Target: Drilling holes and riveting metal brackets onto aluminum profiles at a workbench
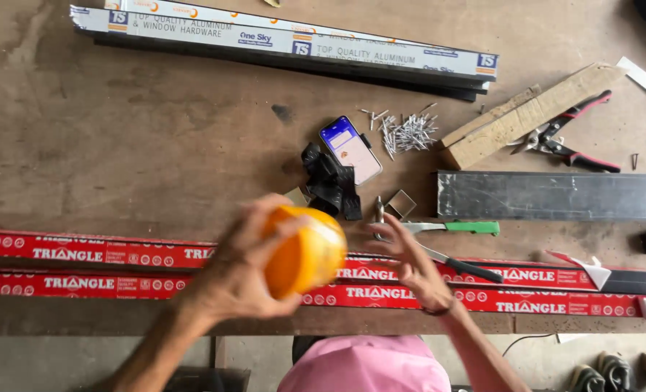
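The left hand (239, 272) holds an orange round container (305, 250), thumb over its top and fingers wrapped round its near side, so the grip is closed around it and lifts it above the table (120, 145). The container is blurred, and its exact kind cannot be told. Just to the right of that grip, the right hand (413, 265) is spread with loose, open fingers; it holds nothing and sits close to the container's side without clearly touching it.

Under both hands run two long strips in red wrapping (120, 268), lying side by side along the near edge of the table. Just beyond the right hand lies a riveting tool with a green handle and a black one (450, 243). Beyond the held container sit a heap of small black parts (330, 181) and a phone with a lit screen (350, 150), touching the heap. Further out and to the right of the grip are a scatter of small metal rivets (406, 133), a wooden block (529, 116), red-handled snips (566, 141) and a flat grey metal channel (555, 196). At the far edge lie long profiles in white wrapping (286, 40). Below the hands, a pink cloth (366, 366) fills the near foreground.
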